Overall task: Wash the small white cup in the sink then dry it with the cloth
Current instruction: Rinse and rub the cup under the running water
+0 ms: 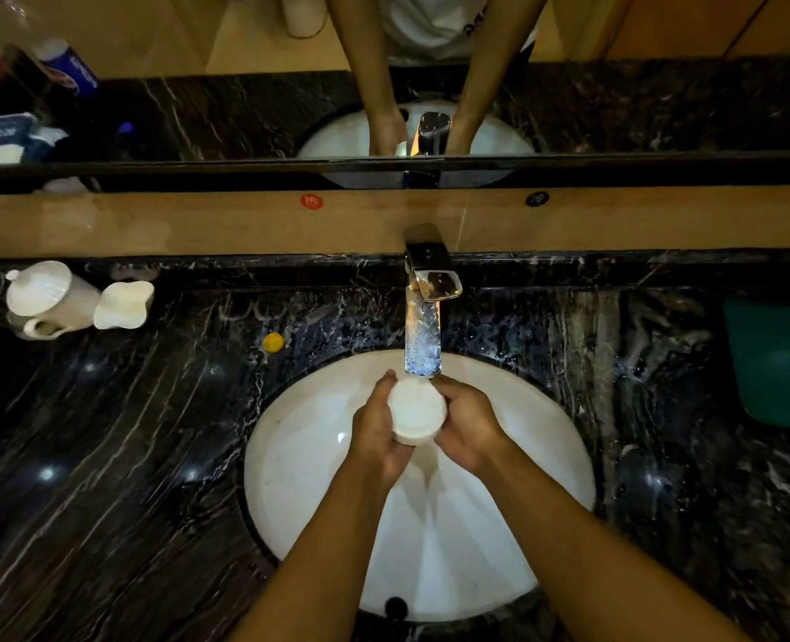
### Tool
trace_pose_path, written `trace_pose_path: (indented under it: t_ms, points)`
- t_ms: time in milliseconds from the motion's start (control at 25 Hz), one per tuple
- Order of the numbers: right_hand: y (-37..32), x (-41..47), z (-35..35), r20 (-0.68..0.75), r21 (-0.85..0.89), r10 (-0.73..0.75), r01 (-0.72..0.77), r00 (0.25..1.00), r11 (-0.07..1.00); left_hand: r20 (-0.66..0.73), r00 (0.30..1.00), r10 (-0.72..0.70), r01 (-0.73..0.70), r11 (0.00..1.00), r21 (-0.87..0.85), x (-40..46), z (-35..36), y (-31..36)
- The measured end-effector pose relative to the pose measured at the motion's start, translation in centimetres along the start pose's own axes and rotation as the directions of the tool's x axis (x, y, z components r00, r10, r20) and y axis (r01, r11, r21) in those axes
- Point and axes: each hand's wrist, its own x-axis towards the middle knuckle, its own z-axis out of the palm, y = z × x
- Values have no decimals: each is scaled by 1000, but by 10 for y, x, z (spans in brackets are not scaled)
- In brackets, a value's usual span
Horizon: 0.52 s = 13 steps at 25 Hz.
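We hold the small white cup over the oval white sink, just under the tip of the chrome faucet, whose flat, squared spout is beaded with droplets. Our left hand wraps the cup's left side and underside, fingers curled round its smooth glazed wall, the thumb reaching up toward the rim. Our right hand closes on the cup's right side, fingers bent against it; whether they reach inside the cup we cannot tell. The cup is round and tilted so its pale mouth faces us. The basin is smooth and glossy, set into a black marble countertop streaked with white veins and spotted with wet glints near the faucet. At the right edge of the counter lies a dark green cloth, soft-looking and folded flat, well apart from the sink. On the far left stand a white lidded teapot and, just beside it, a white wavy-rimmed cup, both of shiny ceramic. A small round yellow object sits on the counter between them and the faucet. A mirror behind the tan ledge reflects our forearms.
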Motion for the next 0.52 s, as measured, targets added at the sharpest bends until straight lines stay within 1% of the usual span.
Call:
trace_pose_path:
  t_ms: [80, 120, 160, 200, 240, 280, 320, 360, 400, 440, 480, 520]
  points:
    - [4, -5, -4, 69, 109, -70, 62, 995, 992, -12, 997, -72, 69, 985, -156, 3, 4, 2]
    - [7, -6, -7, 100, 117, -108, 96, 989, 988, -22, 995, -101, 94, 974, -206, 5, 7, 3]
    - [9, -6, -10, 124, 84, -146, 137, 981, 987, -29, 991, -129, 119, 965, -235, 6, 8, 2]
    - [11, -7, -11, 138, 11, -184, 184, 973, 983, -27, 988, -153, 141, 956, -257, 7, 10, 1]
    - [12, -7, -11, 120, -100, -221, 233, 968, 967, -16, 985, -171, 160, 947, -280, 8, 10, 0]
    - [11, -5, -10, 57, -230, -264, 270, 963, 935, -6, 984, -179, 170, 942, -289, 7, 11, -2]
    - [9, -1, -8, -24, -349, -311, 283, 950, 893, 2, 986, -166, 161, 950, -268, 6, 11, -5]
    - [6, 2, -6, -99, -436, -340, 266, 935, 860, 3, 990, -139, 136, 967, -215, 6, 11, -8]
    - [4, 6, -4, -166, -477, -340, 226, 926, 850, -2, 995, -101, 100, 985, -141, 5, 11, -10]
    - [3, 9, -3, -211, -484, -319, 185, 924, 855, -7, 999, -51, 50, 997, -50, 6, 11, -12]
    - [2, 10, -3, -227, -479, -301, 163, 926, 862, -11, 1000, 12, -12, 999, 52, 8, 11, -13]
    - [0, 11, -3, -213, -470, -282, 155, 935, 869, -10, 997, 75, -72, 987, 142, 9, 12, -12]
